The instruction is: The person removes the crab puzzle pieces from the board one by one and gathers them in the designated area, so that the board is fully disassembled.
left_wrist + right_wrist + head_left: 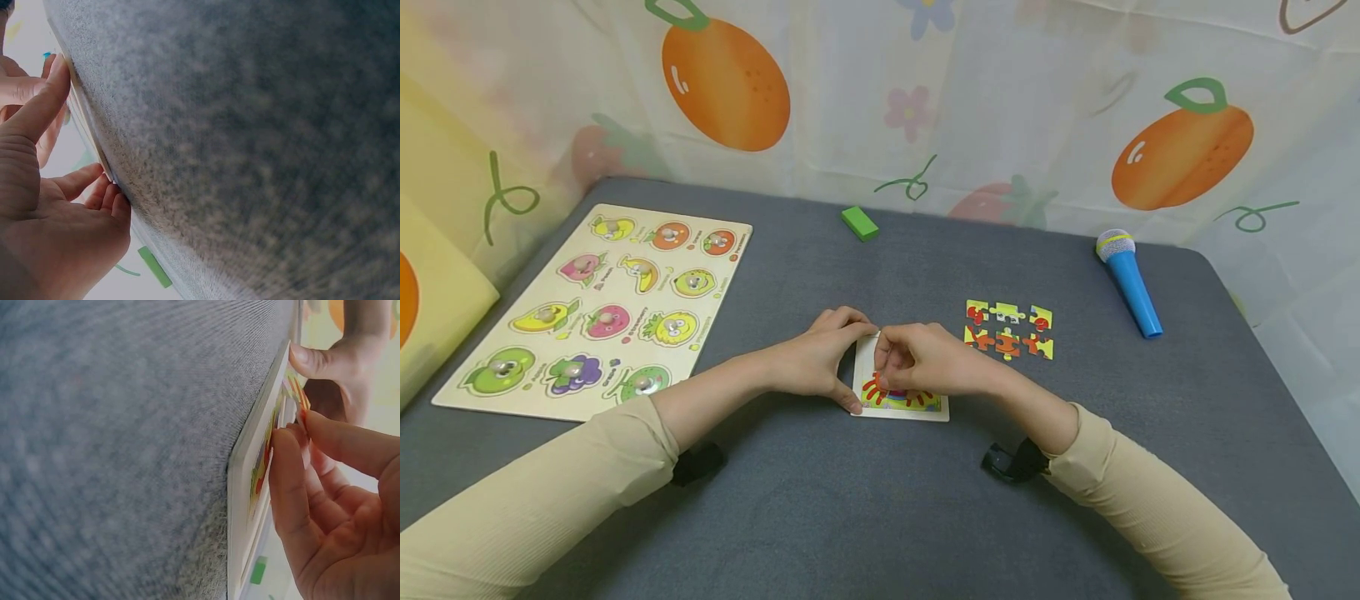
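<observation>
A small white-rimmed jigsaw tray [901,415] lies on the grey table, with red and yellow picture pieces [898,402] along its near side. My left hand [812,360] grips the tray's left side, thumb at the near corner and fingers at the far one. Over the tray, my right hand [931,360] pinches a red and yellow jigsaw piece [302,394] between thumb and fingertips; it is tilted above the tray in the right wrist view. My right hand hides much of the tray in the head view. Several loose jigsaw pieces [1007,342] lie in two rows to the right.
At the left lies a large fruit peg board [568,350]. A green block [860,223] is near the back edge, and a blue toy microphone [1133,287] rests at the right. Behind the table hangs a fruit-print cloth [850,100].
</observation>
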A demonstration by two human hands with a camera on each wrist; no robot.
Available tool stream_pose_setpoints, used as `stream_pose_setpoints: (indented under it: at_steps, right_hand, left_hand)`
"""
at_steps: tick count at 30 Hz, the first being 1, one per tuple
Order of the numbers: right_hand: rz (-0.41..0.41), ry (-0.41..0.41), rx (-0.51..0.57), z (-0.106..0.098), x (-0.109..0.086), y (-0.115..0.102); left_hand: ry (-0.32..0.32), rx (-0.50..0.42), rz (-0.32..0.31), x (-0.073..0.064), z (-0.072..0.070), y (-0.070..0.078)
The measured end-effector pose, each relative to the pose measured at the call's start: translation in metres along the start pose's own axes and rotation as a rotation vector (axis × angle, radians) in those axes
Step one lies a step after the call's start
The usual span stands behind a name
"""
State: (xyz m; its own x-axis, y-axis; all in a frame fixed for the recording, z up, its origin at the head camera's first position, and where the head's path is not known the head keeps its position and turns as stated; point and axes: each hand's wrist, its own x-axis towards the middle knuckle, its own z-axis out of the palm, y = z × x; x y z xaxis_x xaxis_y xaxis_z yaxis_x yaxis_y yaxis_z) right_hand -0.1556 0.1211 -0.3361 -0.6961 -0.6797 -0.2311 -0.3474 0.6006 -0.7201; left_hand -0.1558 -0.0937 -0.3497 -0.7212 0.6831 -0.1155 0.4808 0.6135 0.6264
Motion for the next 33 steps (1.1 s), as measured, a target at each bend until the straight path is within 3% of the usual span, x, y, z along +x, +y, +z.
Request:
stream_pose_setpoints:
  at_steps: [13,25,33]
  right_hand:
    - [0.063,-0.026,0.16,-0.005,-0.001,-0.003]
    - [0.061,-0.008,0.231,-0.024,-0.01,0.008]
    - [0.118,0.044,0.239,-0.04,-0.018,0.018]
  left_hand:
    - [-0.003,0.002,-0.004,0.001,0.001,-0.001]
    - [-0.008,0.01,-0.018,0.001,0.001,0.0]
    - [-0.014,0.012,-0.033,0.001,0.0,0.001]
